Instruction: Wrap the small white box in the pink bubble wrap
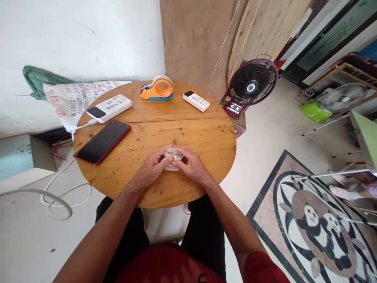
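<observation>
Left hand and right hand are both clamping a small pale packet between them, thumbs nearly meeting over it, so part of it is hiding. It's sitting on or just above the near half of the wooden surface, can't tell if it's actually touching. Phone's lying off to the left, orange tape dispenser's standing toward the back.

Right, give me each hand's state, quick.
Left hand: closed, holding one side of a small pale item.
Right hand: closed, holding the other side.
</observation>
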`<state>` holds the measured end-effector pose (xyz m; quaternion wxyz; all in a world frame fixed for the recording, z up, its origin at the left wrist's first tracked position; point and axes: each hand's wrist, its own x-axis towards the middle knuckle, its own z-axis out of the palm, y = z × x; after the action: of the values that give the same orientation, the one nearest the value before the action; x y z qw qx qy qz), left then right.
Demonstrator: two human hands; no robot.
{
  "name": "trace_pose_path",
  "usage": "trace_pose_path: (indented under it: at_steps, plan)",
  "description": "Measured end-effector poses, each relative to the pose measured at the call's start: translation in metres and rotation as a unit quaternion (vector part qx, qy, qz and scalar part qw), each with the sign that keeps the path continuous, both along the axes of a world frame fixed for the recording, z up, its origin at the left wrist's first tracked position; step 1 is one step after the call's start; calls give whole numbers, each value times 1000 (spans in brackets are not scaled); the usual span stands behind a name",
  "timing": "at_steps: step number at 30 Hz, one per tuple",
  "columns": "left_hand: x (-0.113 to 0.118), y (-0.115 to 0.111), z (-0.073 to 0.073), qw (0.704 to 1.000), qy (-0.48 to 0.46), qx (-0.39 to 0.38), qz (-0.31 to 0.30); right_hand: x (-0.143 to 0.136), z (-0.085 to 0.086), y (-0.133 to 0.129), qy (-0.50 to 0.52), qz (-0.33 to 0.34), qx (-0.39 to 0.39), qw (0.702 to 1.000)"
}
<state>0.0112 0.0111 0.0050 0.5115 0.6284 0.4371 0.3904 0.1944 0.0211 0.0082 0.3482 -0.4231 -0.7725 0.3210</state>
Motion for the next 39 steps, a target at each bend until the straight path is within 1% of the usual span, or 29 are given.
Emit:
trace_pose_path:
  at_steps: [2,4,8,12,15,18,21,24,27,29,31,35,39]
  plan:
    - [-1,0,-1,1000,24,17,6,1,0,1,-22,16,19,999]
    - [0,-1,-2,999,37,26,20,3,0,3,-24,26,25,999]
    - [2,-2,-6,998,39,30,39,2,-3,1,13,25,15,999]
    - [3,-3,-7,999,23,28,40,0,-6,-4,34,15,10,999]
    - [-1,-4,-6,999,21,13,23,2,-10,-3,55,23,8,998]
    - [-6,-5,-5,1000,24,-2,-12,4,-15,-2,69,36,-3,997]
    - [-10,-6,-6,999,31,-4,-32,4,-16,-2,92,41,-12,995]
    - [-11,-6,-8,999,34,-2,-26,2,-13,-6,84,22,-7,996]
    - [-10,-4,-9,999,-2,-11,-32,0,-8,-10,53,-24,31,998]
    - [-9,-3,-8,998,-31,-20,-42,0,-5,-12,45,-42,58,996]
    - [-8,-3,-5,997,-52,-26,-49,0,-1,-13,45,-41,69,996]
    - [-5,-3,0,996,-65,-35,-43,-1,6,-9,34,-49,61,996]
    - [-4,-3,-1,996,-73,-41,-44,-3,10,-3,14,-66,92,993]
